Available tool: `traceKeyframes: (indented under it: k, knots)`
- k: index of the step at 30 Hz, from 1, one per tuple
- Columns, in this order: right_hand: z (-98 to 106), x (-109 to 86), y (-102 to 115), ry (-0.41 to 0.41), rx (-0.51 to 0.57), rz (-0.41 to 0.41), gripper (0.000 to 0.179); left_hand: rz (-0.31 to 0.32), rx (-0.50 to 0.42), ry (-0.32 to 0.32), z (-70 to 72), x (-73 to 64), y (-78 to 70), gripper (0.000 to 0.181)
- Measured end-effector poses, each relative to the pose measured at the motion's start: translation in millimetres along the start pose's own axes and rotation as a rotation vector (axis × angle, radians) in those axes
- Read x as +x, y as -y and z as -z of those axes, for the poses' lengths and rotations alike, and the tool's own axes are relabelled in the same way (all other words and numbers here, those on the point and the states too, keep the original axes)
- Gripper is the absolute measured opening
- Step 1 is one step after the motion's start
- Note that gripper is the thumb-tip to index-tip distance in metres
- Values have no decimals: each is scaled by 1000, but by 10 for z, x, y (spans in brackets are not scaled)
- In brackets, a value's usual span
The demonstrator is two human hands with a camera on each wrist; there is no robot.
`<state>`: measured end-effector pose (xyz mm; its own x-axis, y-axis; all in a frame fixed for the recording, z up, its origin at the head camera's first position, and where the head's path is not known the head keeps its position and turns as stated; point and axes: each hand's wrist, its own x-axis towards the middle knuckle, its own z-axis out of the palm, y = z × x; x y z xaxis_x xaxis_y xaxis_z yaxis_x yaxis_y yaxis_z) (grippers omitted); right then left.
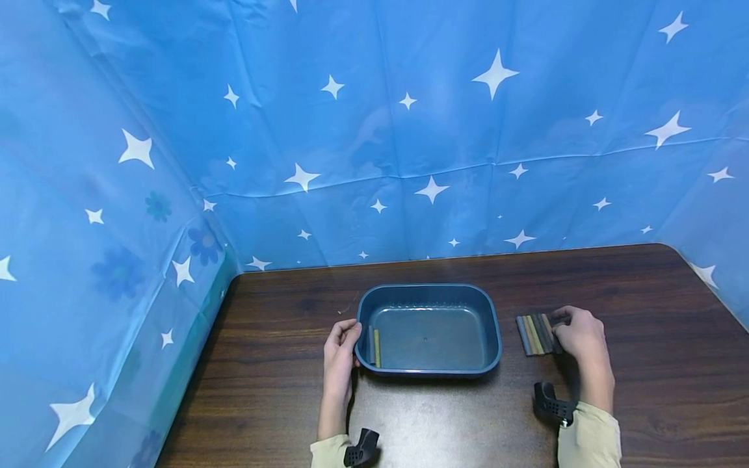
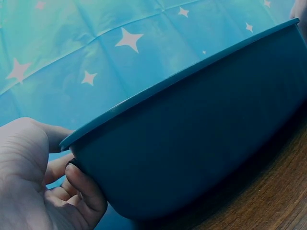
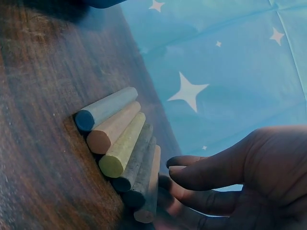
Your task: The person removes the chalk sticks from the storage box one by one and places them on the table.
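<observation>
My left hand point(image 1: 337, 354) grips the left end of a blue rectangular plastic basin point(image 1: 430, 375). In the left wrist view, the thumb lies at the basin's rim point(image 2: 139, 98) while curled fingers point(image 2: 86, 189) press its outer wall. Inside the basin, along the left wall, lie a yellow chalk stick point(image 1: 377, 349) and a bluish one point(image 1: 371, 344). My right hand point(image 1: 582, 335) is at the right end of a row of chalk sticks point(image 1: 534, 335), its loosely bent fingers beside the last, tan stick point(image 3: 149, 191). Nearest the basin is a blue-grey stick point(image 3: 108, 109).
The dark wood table point(image 1: 281, 390) carries the basin and the chalk row, with a gap between them. A blue star-patterned curtain point(image 1: 351, 143) rises behind the table and along its left side. Black wrist cameras point(image 1: 552, 404) sit on both forearms.
</observation>
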<state>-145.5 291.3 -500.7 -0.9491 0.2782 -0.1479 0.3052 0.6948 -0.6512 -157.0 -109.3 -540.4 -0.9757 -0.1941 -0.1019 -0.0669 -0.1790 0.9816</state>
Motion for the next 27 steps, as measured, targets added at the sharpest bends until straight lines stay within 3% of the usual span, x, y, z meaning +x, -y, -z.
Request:
traceKeyframes:
  k: [6, 12, 23, 27]
  knots:
    - [15, -10, 3, -8, 3, -10, 32, -1, 6, 2, 5, 1, 4, 31]
    - [37, -67, 57, -100, 47, 1, 34, -6, 3, 2, 7, 6, 15, 30]
    - [10, -240, 487, -264, 118, 158, 31, -8, 10, -6, 8, 2, 19, 29]
    - [-29, -296, 671, -283, 137, 230, 29, -4, 16, -4, 4, 0, 14, 30]
